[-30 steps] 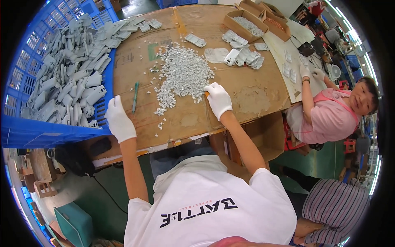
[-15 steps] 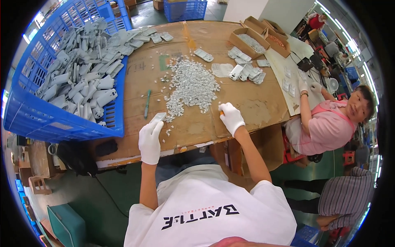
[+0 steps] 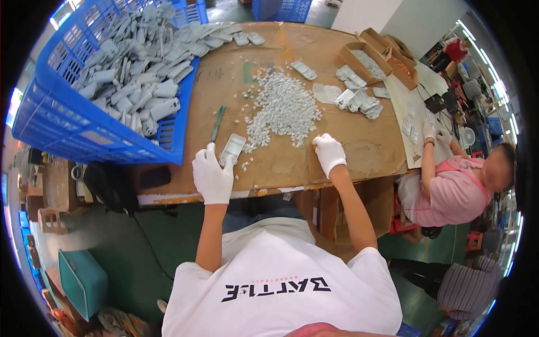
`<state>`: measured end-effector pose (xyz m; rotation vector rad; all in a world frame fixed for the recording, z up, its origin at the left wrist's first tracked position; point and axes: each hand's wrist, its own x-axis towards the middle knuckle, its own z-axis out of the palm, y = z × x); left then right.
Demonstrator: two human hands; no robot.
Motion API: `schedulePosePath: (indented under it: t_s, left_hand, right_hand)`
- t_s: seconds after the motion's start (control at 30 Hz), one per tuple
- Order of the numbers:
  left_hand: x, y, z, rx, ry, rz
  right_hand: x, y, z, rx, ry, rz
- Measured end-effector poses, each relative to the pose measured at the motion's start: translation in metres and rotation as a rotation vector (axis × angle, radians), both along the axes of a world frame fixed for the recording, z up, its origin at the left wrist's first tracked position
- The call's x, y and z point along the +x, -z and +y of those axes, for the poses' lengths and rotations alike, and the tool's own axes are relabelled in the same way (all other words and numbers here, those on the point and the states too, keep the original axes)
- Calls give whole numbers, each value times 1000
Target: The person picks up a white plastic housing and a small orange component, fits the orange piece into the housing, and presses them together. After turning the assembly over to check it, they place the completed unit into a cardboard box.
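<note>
My left hand [image 3: 213, 178], in a white glove, grips a pale plastic housing [image 3: 233, 148] between thumb and fingers, its hollow side facing up. My right hand [image 3: 330, 154], also gloved, is closed near the table's front edge, at the lower right of a heap of small silvery-white parts [image 3: 283, 109]. What its curled fingers hold is hidden. A green pen-like tool [image 3: 218, 123] lies just beyond the left hand. Several similar housings [image 3: 359, 101] are piled right of the heap, and one more housing [image 3: 304, 70] lies past the heap.
A large blue crate [image 3: 106, 137] full of housings stands at the left. Open cardboard boxes [image 3: 359, 63] of small parts sit at the far right. A gloved co-worker in pink [image 3: 449, 185] sits at the right. A black pouch-like item [image 3: 155, 177] lies on the cardboard-covered table [image 3: 359, 149].
The view has shifted, so the table sits higher and further right. The housing in my left hand is now turned to show its hollow side. Orange seen at my right fingers is now hidden.
</note>
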<state>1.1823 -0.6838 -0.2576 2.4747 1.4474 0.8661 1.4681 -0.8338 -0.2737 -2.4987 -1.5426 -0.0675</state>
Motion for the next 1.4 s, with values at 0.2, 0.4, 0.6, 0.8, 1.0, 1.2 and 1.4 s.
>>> schedulePosePath:
  t_s: [0.2, 0.4, 0.6, 0.8, 1.0, 1.2, 1.4]
  left_hand:
    - [10, 19, 4, -229, -135, 136]
    - [-8, 49, 43, -603, 38, -895]
    - [6, -18, 42, -900, 163, -1164]
    - [30, -45, 8, -664, 435, -585]
    - [22, -47, -2, -1099, 506, -705]
    - [24, -50, -17, -848, 326, -602]
    - [25, -38, -20, -690, 296, -472]
  right_hand:
    - [-9, 23, -3, 260, -69, -161]
    - [-10, 11, -1, 294, -72, 20]
    - [-20, -10, 2, 322, -5, 211]
    - [-122, -78, 42, 711, -359, 521]
    - [-124, -54, 42, 648, -271, 472]
    - [-134, -56, 47, 572, -320, 367]
    - [-141, -63, 54, 542, -301, 385]
